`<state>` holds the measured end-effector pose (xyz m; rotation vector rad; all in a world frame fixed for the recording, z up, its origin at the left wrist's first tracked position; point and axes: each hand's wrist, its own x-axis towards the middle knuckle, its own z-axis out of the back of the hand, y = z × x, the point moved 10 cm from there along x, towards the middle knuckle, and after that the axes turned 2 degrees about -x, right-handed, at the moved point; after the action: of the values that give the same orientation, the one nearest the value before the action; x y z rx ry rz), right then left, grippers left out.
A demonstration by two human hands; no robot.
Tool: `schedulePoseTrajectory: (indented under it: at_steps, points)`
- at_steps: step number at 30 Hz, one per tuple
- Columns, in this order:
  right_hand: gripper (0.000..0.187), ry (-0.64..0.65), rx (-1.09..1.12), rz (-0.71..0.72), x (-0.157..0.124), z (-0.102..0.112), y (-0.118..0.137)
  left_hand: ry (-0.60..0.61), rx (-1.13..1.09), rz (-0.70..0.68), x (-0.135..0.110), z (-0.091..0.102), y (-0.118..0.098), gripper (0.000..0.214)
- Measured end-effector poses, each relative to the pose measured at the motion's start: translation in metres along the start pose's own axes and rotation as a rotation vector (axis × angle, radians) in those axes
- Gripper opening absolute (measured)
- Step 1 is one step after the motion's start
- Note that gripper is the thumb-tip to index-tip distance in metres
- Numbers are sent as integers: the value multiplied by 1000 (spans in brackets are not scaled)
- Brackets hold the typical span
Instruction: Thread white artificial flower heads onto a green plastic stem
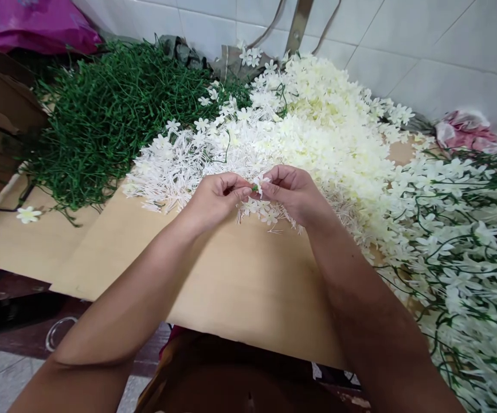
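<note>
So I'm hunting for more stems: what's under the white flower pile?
Under the white flower pile only the tan board shows at its edges. A few green stems poke through; anything deeper is covered.

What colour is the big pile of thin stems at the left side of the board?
The pile of stems is dark green, seen in the head view.

Both bare forearms reach in from the near edge and converge toward the middle. The left hand (pixel 216 198) and right hand (pixel 293 192) meet just beside each other, knuckles up, fingers curled inward, thumb and forefinger tips pinched together where the two hands nearly touch.
</note>
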<state>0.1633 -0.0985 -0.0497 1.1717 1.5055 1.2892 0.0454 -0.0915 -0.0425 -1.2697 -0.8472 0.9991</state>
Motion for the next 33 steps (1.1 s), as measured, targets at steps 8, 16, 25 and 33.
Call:
schedulePoseTrajectory:
  at_steps: [8, 16, 25, 33]
  points:
    - [43, 13, 5, -28, -2, -3, -2, -7, -18, 24, 1, 2, 5, 10]
    - [45, -11, -183, 2, -2, 2, 1, 20, 22, 12, 0, 0, 4, 10]
    - [44, -82, -349, 93, -5, -4, 8, 12, 52, -11, 3, 3, 5, 17]
    - [40, -123, -311, 40, -21, 5, -17, 140, 116, 79, 3, -18, 31, 12]
